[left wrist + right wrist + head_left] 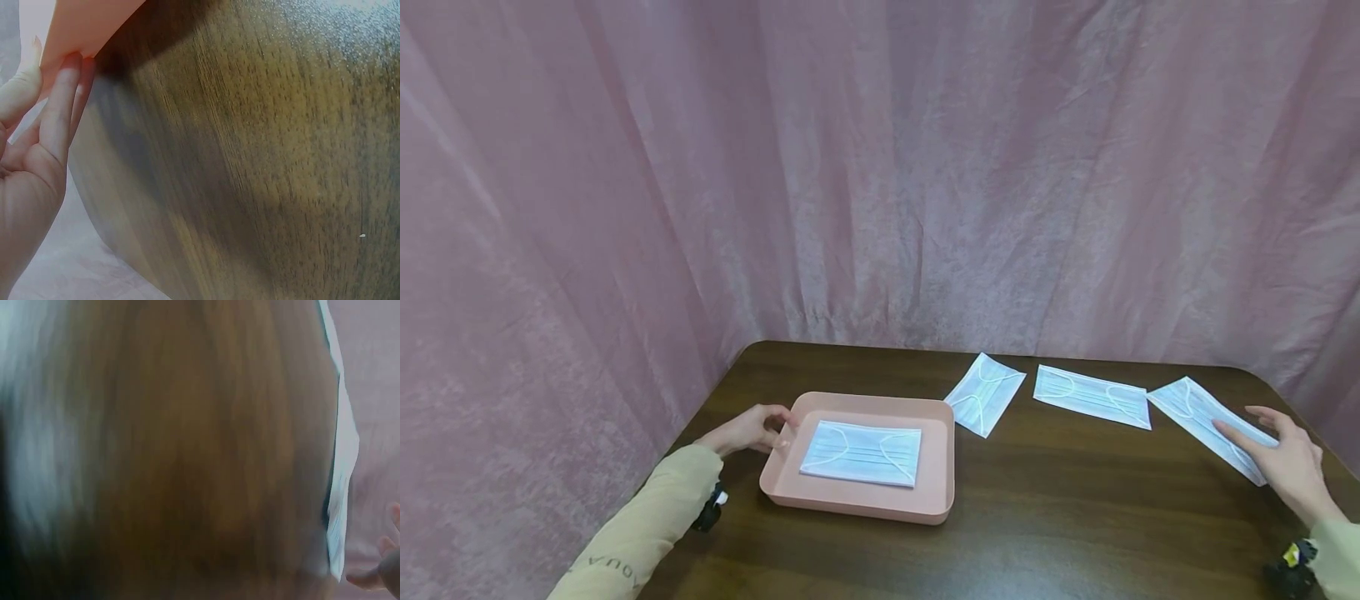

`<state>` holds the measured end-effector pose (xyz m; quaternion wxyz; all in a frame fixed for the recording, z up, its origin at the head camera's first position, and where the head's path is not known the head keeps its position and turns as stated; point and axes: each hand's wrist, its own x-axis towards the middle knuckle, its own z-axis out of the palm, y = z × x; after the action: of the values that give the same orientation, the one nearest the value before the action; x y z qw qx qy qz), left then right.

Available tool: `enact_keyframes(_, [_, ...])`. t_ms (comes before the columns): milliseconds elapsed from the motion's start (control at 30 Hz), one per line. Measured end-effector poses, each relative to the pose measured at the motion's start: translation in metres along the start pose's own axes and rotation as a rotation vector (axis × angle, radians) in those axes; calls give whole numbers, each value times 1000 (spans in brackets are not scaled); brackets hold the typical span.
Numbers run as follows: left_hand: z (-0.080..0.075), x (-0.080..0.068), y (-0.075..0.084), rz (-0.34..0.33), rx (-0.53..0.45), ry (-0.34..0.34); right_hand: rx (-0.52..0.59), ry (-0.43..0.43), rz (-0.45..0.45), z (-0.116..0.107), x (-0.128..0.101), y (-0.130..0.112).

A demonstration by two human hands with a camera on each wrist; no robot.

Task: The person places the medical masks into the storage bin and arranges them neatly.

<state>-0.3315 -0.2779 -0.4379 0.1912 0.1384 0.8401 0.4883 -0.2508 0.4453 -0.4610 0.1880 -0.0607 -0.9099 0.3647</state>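
Note:
In the head view, a pink tray (859, 510) lies on the dark wooden table with a light blue face mask (861, 452) flat inside it. My left hand (751, 428) pinches the tray's left wall; the left wrist view shows the thumb on one side of that tray wall (87, 28) and the fingers on the other. At the far right, my right hand (1285, 458) hovers over the right end of another face mask (1206, 425), thumb and fingers spread apart. In the right wrist view, only fingertips (369, 578) show beside the mask's edge (340, 469).
Two more masks lie on the table: a tilted mask (985, 394) close to the tray's right corner, and a mask (1092, 397) between it and the rightmost one, nearly touching the latter. A pink curtain (925, 167) hangs behind the wooden table (1075, 517), whose rounded far corners are visible.

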Motion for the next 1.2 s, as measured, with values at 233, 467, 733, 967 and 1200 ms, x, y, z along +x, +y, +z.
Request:
enact_keyframes(233, [1,0,4,11,11,1,-122,1,20,-7,1,29])
enact_keyframes(467, [-1,1,5,14,9,-4,-253,-24,116,-13,1,37])
enact_keyframes(733, [0,2,1,19,4,-13,-298,-18,158,-18,3,41])
enact_keyframes(967, [2,1,1,-3,20,4,-274,2,155,-17,8,48])
enact_keyframes(1200, [3,1,4,-10,20,5,-172,45,113,-16,8,49])
